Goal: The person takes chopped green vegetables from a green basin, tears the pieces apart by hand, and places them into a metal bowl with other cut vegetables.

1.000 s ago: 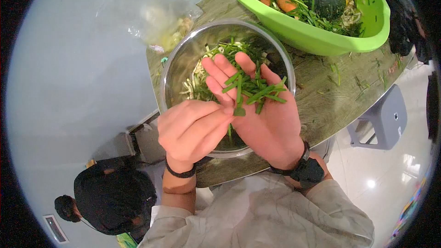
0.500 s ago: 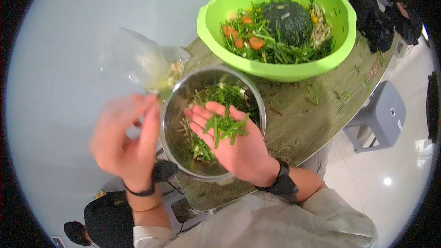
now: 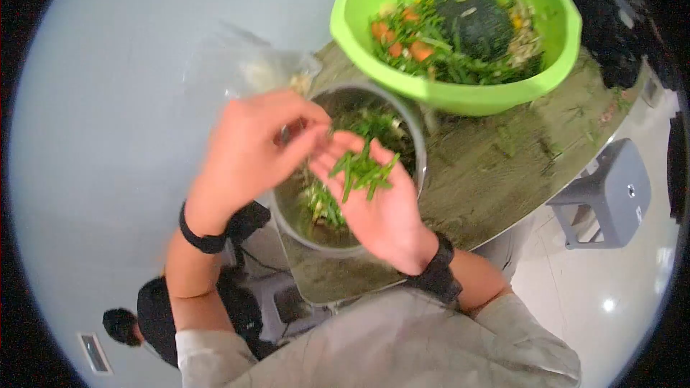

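A steel bowl (image 3: 424, 145) of chopped greens stands on the table, partly covered by my hands. Over it, my right hand (image 3: 381, 212) lies palm up with its fingers stretched out, holding a small heap of chopped chives (image 3: 361, 172). My left hand (image 3: 251, 151) is at the fingertips of the right, thumb and fingers pinched together. What sits in that pinch is too small and blurred to make out. Both wrists wear dark bands, the right one bulkier.
A big lime-green basin (image 3: 460, 97) at the back holds greens, carrot pieces and a dark green pumpkin (image 3: 474, 25). A clear plastic bag (image 3: 244, 65) lies left of the steel bowl. Green scraps dot the table (image 3: 474, 187). A grey stool (image 3: 611, 187) stands right; a person (image 3: 154, 316) is lower left.
My left hand has moved right and up, from beside the bowl to the right hand's fingertips. The chives stay on my right palm. The camera view has shifted a little.
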Demonstrator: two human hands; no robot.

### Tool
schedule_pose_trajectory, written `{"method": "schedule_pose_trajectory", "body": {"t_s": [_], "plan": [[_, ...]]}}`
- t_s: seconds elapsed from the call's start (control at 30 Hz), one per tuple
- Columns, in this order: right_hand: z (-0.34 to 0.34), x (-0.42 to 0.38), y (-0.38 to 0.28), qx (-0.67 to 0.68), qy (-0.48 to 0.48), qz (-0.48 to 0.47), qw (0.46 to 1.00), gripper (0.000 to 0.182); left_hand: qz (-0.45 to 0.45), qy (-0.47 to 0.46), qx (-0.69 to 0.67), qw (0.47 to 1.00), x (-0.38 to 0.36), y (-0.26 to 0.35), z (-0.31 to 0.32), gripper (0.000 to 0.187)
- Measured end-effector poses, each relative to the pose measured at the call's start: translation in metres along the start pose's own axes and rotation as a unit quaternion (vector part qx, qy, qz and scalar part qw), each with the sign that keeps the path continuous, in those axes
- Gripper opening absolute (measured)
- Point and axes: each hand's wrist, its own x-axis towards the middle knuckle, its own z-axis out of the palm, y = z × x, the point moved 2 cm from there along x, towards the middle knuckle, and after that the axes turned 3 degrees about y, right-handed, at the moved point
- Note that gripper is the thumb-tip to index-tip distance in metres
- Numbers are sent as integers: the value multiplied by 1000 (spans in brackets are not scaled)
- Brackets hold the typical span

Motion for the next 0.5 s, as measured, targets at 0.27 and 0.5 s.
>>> {"method": "schedule_pose_trajectory", "body": {"t_s": [0.27, 0.5], "plan": [[0, -1, -1, -63, -18, 12, 998, 47, -113, 77, -60, 989, -84, 24, 56, 24], [-2, 2, 0, -63, -42, 3, 997, 47, -149, 164, -14, 975, -96, 29, 63, 17]]}}
